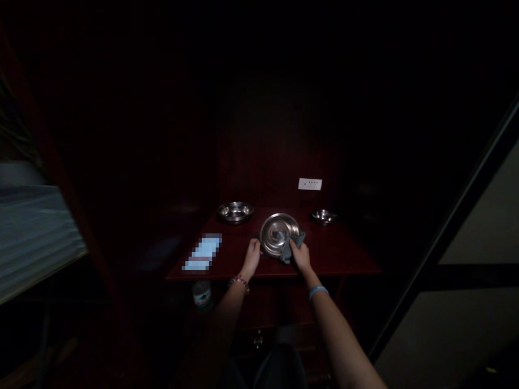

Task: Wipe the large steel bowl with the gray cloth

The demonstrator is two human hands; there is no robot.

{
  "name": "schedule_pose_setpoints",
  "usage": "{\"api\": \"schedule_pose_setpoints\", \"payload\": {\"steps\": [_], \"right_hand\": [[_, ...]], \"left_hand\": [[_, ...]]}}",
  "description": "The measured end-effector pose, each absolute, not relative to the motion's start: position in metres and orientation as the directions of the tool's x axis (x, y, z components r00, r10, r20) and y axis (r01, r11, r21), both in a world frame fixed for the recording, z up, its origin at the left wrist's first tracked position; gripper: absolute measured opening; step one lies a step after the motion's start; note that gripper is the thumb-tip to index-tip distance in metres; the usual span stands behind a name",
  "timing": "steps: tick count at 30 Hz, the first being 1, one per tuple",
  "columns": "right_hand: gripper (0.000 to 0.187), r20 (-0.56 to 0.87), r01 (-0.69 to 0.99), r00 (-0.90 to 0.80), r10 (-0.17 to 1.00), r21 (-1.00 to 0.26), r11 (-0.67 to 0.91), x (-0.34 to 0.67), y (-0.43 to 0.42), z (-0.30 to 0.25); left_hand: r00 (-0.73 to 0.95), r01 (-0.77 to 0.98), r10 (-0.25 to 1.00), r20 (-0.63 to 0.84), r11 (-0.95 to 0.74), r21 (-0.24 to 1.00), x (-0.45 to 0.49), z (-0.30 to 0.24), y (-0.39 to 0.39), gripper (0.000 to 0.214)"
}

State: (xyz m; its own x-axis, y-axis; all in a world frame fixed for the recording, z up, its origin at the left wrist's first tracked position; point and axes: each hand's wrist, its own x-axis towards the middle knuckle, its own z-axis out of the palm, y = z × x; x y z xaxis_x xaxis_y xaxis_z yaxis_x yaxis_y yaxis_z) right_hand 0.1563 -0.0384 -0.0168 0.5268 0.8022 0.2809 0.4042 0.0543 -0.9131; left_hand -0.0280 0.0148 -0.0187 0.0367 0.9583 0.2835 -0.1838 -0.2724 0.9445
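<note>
A round steel plate (277, 233) is tilted up on the dark red table (344, 254), its inside facing me. My left hand (252, 256) grips its left rim, fingers closed on the edge. My right hand (300, 254) is closed on a grey cloth (291, 247) pressed against the plate's lower right rim. A beaded bracelet is on my left wrist and a blue band on my right.
A steel bowl (235, 211) stands at the back left of the table and a smaller one (324, 216) at the back right. A blurred pale flat item (203, 252) lies at the left edge. A white socket plate (310, 184) is on the back wall. A bottle (201, 295) stands below the table.
</note>
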Motion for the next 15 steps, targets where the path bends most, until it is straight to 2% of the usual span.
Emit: {"api": "schedule_pose_setpoints", "payload": {"steps": [7, 15], "right_hand": [[0.043, 0.291, 0.402, 0.532, 0.795, -0.913, 0.066, 0.1553, -0.0389, -0.0163], [0.042, 0.278, 0.381, 0.53, 0.801, -0.922, 0.068, 0.1537, -0.0436, -0.0125]], "left_hand": [[0.053, -0.2, 0.946, 0.321, -0.305, 0.931, -0.0262, -0.0158, 0.0133, 0.027], [0.044, -0.172, 0.95, 0.308, -0.296, 0.939, -0.0264, -0.0141, 0.0104, 0.023]]}}
